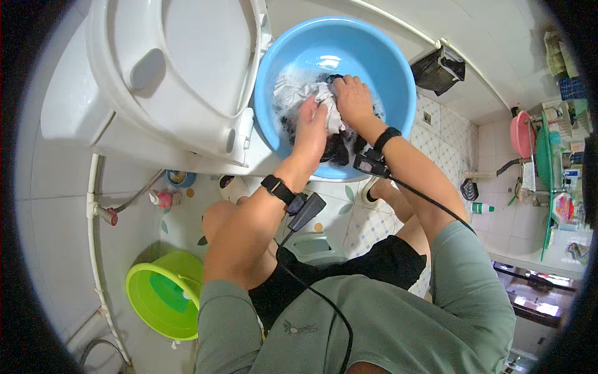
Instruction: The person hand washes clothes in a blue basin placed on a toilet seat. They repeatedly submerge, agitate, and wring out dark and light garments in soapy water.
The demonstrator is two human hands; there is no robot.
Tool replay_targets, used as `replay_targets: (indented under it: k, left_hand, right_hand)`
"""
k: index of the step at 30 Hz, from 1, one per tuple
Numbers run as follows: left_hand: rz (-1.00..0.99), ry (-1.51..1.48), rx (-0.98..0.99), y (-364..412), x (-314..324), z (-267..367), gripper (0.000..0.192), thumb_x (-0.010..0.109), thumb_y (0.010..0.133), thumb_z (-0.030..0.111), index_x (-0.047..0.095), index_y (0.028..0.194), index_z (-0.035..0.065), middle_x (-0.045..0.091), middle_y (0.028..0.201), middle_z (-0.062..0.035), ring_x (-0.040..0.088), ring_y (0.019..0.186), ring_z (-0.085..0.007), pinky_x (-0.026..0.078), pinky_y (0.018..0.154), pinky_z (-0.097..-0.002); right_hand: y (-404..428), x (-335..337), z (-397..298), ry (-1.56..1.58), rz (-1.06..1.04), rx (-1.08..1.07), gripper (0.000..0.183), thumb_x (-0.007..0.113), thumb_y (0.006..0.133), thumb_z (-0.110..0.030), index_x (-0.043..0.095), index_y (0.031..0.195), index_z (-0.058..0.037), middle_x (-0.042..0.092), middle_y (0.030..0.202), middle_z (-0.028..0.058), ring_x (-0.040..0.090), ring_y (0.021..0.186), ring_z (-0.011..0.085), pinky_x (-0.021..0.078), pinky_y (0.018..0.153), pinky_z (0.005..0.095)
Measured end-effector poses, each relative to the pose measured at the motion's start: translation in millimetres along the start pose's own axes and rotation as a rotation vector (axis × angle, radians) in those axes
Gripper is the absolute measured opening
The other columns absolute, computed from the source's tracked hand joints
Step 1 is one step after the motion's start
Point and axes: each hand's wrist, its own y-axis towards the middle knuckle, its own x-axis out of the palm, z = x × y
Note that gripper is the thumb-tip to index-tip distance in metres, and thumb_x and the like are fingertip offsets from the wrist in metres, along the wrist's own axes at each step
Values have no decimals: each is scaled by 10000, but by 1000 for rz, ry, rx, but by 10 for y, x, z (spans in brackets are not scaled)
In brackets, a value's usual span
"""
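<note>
A light-blue plastic basin [402, 107] holds sudsy water and wet laundry. A bunched white cloth [332, 117] lies at the middle of it, partly spread to the left among the foam. My left hand [312, 128] grips this cloth from the near side, its fingers slightly blurred. On the right, my right hand [352, 98] is curled over the cloth's other edge, and its fingertips are partly hidden. Dark wet clothing [335, 150] shows below and around the white cloth. Both wrists wear black straps with cabled devices.
A white toilet [154, 117] stands close on the left of the basin. A lime-green bucket [163, 299] is at lower left, near a wall pipe [93, 233]. A black bag [438, 70] hangs at upper right. Toiletries crowd a glass shelf [545, 187] at far right.
</note>
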Motion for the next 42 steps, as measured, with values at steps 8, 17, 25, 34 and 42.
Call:
replay_targets:
  k: [8, 17, 25, 34, 42]
  left_hand:
    - [104, 63, -61, 116, -12, -164, 600, 522, 912, 293, 249, 1433, 173, 435, 1307, -164, 489, 1108, -258, 452, 818, -398]
    - [175, 248, 37, 20, 1, -72, 570, 538, 882, 238, 343, 1370, 17, 366, 1388, -210, 379, 1264, -324, 308, 1042, -395]
    - [282, 338, 171, 147, -74, -414, 552, 603, 824, 231, 441, 1292, -12, 465, 1280, -232, 427, 1189, -372, 325, 1020, -405]
    - [155, 78, 79, 23, -26, 184, 626, 455, 943, 401, 291, 1412, 21, 395, 1385, -179, 390, 1259, -262, 293, 1048, -359]
    - [57, -68, 39, 22, 21, 276, 629, 369, 977, 445, 252, 1420, 15, 381, 1385, -132, 388, 1256, -223, 276, 1065, -340]
  right_hand:
    - [-84, 65, 2, 57, -216, -326, 290, 573, 785, -135, 548, 1066, -71, 563, 973, 164, 598, 886, 345, 525, 708, 412]
    - [589, -77, -288, 422, -88, -110, 288, 589, 761, -227, 647, 987, -57, 625, 955, 200, 607, 927, 384, 501, 819, 445]
    - [614, 309, -382, 162, -198, -45, 484, 644, 730, -236, 560, 1163, -35, 589, 1043, 203, 580, 941, 393, 466, 868, 455]
    - [547, -160, -86, 1184, -278, 540, 288, 541, 866, -193, 611, 1059, 9, 638, 931, 89, 592, 831, 174, 473, 731, 309]
    - [677, -1430, -118, 1617, 149, 374, 242, 513, 898, -202, 593, 1008, -2, 631, 919, 82, 597, 801, 182, 477, 716, 308]
